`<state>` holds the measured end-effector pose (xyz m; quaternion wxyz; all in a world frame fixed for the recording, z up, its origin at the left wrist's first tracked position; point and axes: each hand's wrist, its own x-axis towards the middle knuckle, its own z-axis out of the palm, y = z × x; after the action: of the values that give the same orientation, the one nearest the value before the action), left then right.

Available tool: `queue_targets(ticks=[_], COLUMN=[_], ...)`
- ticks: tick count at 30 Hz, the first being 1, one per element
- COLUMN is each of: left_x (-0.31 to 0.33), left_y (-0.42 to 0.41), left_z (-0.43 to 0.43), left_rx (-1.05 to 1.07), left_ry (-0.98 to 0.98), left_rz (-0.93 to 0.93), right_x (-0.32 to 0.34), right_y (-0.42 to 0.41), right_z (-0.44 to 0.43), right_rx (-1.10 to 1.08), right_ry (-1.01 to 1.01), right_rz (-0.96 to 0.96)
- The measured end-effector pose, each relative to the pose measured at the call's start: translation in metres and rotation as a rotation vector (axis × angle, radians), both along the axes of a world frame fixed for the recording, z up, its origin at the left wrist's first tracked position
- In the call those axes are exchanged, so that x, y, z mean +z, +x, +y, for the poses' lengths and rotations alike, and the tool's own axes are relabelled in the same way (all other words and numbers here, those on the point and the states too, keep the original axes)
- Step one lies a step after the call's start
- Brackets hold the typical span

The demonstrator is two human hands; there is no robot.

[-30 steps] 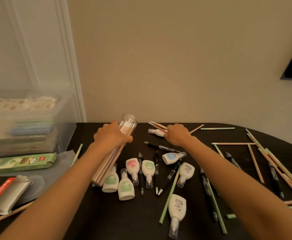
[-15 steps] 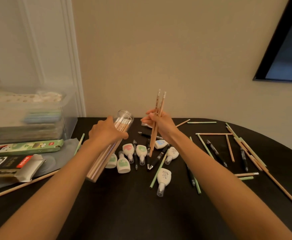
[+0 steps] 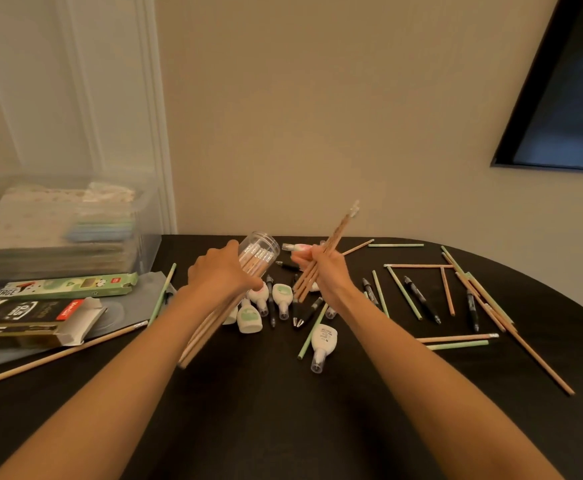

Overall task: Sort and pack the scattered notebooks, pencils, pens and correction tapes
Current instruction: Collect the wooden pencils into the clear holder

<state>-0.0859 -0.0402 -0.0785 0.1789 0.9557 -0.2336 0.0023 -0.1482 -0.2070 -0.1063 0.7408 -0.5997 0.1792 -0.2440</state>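
Broadly, you are working over a dark table strewn with stationery, and the notebooks sit stacked in the clear bin at far left. Your left hand is wrapped round a long clear tube near its open mouth. The tube is tilted up off the table and already holds pencils. It looks like thin rigid plastic, light but slick, so hold it high where you are. Squeeze gently, since a hard grip might flex or crack it.

Your right hand pinches a small bundle of wooden pencils around mid-length, pale ends up, just right of the tube's mouth. These should be stiff and nearly weightless, yet they are round and likely to fan or roll against each other, so a firm pinch will help keep them square. The loose pencils lie scattered to the right; take each by its middle. The pens look smooth-barrelled, so grip them mid-barrel. The correction tapes are small, rounded and glossy; hold them across the wide body, not the clear cap.
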Motion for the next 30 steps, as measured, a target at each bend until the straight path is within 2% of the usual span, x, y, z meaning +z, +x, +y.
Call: queue_targets(ticks=[4,6,10,15,21,26,30], left_x=[0.002,0.004,0.004,0.002,-0.006,-0.010,-0.010], left_y=[0.002,0.002,-0.002,-0.008,-0.008,-0.011,-0.016], left_z=[0.005,0.008,0.009,0.004,0.003,-0.004,-0.009], left_rx=[-0.091,-0.133,-0.242,-0.316,-0.214,-0.172,-0.177], left_ry=[0.058,0.084,0.105,0.060,-0.063,-0.125,-0.168], left_rz=[0.028,0.042,0.072,0.120,0.075,0.087,0.088], right_x=[0.039,0.052,0.061,0.055,0.050,0.054,0.058], right_y=[-0.004,-0.005,-0.004,0.001,-0.003,-0.013,-0.014], right_z=[-0.006,-0.008,0.007,0.036,0.037,0.045,0.046], right_rx=[-0.018,-0.039,-0.040,0.086,0.083,0.189,0.173], right_ry=[0.429,0.565,0.605,0.621,0.505,0.001,-0.103], right_rz=[-0.210,-0.246,-0.230,-0.147,-0.112,0.148,0.197])
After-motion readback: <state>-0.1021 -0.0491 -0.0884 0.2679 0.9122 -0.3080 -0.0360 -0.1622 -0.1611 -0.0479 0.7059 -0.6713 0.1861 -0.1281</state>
